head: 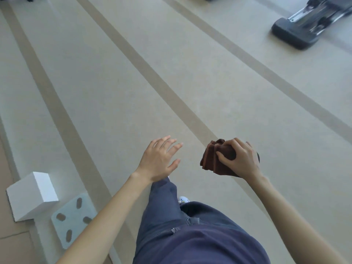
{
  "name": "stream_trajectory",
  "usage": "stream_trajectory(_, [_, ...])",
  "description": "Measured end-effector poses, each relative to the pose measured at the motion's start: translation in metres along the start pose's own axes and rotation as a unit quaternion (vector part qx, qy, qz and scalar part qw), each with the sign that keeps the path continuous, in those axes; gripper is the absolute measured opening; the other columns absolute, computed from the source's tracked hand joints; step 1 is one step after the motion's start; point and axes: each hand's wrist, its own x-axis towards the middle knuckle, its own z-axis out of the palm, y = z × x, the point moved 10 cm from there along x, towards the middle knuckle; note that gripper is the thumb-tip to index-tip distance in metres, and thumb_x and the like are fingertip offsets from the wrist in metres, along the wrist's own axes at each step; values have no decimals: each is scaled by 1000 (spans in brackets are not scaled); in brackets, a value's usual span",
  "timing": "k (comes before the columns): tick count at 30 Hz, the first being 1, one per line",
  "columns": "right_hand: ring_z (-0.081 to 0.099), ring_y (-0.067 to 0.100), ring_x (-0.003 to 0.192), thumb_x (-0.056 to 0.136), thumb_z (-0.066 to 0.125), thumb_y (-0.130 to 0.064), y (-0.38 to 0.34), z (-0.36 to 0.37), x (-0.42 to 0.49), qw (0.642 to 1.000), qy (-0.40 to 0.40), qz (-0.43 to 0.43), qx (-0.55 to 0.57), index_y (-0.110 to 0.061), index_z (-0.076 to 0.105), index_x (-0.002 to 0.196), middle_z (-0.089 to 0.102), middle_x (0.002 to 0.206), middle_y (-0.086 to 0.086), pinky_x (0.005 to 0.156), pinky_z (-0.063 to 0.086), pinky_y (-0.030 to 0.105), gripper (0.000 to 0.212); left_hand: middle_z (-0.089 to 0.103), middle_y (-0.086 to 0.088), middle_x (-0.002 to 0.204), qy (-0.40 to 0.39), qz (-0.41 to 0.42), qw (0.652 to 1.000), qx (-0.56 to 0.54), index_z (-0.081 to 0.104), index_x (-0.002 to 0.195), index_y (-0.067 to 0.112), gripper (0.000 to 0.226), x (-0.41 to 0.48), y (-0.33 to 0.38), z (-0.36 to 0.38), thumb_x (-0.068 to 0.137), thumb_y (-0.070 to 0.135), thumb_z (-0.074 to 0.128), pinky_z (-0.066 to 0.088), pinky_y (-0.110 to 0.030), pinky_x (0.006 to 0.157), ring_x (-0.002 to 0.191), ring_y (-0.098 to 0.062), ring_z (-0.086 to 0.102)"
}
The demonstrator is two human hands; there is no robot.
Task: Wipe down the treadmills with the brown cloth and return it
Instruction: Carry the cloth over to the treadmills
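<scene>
My right hand (pixel 240 159) grips a folded brown cloth (pixel 211 159) in front of my body, thumb and fingers curled over its top. To its left, my left hand (pixel 159 159) hovers over the floor with fingers spread and holds nothing. At the top right corner lies the dark end of a treadmill (pixel 297 33), well away from both hands.
The beige floor (pixel 114 82) carries darker stripes running diagonally. A white block (pixel 30 197) and a pale glass scale (pixel 73 219) sit on the floor at lower left. My legs in blue trousers (pixel 190 225) fill the bottom middle.
</scene>
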Motion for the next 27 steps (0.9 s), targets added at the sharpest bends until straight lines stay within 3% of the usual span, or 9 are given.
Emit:
stream_trajectory(6, [57, 22, 65, 74, 66, -40, 27, 6, 31, 999, 24, 45, -14, -14, 62, 81, 62, 79, -3, 70, 41, 30, 27, 47, -6, 141, -45, 39, 998, 3, 47, 137, 21, 50, 60, -11, 17, 91, 39, 49, 30, -42, 107, 131, -26, 41])
stream_trajectory(10, [56, 20, 65, 73, 66, -41, 37, 6, 83, 996, 42, 74, -20, -16, 62, 79, 62, 78, -4, 70, 40, 28, 26, 50, -5, 138, -52, 72, 995, 37, 49, 135, 22, 49, 117, -32, 16, 93, 43, 37, 32, -45, 107, 128, -25, 45])
stream_trajectory(13, [55, 20, 65, 72, 73, -36, 35, -1, 138, 996, 51, 73, -26, -17, 62, 80, 62, 79, -4, 70, 41, 28, 24, 60, -8, 126, -20, 65, 997, 41, 58, 127, 19, 52, 172, -61, -5, 91, 42, 28, 37, -47, 102, 118, -26, 54])
stream_trajectory(18, [57, 23, 69, 73, 77, -30, 25, -18, 238, 993, 82, 78, -27, -13, 63, 83, 63, 83, -2, 74, 41, 30, 24, 67, -7, 109, 73, 68, 994, 41, 66, 113, 14, 47, 266, -104, -56, 89, 39, 34, 41, -45, 98, 105, -25, 61])
stream_trajectory(23, [57, 24, 71, 75, 66, -37, 16, -27, 301, 990, 116, 81, -18, -12, 64, 86, 62, 83, -1, 75, 34, 26, 28, 63, -4, 114, 106, 63, 992, 30, 62, 115, 14, 43, 325, -131, -75, 91, 38, 36, 36, -45, 102, 111, -25, 57])
stream_trajectory(27, [56, 23, 70, 75, 70, -34, 22, -16, 336, 991, 105, 86, -15, -13, 63, 85, 62, 83, -2, 73, 37, 28, 25, 62, -5, 118, 89, 51, 994, 27, 61, 119, 15, 45, 356, -151, -65, 91, 39, 35, 34, -46, 105, 115, -25, 54])
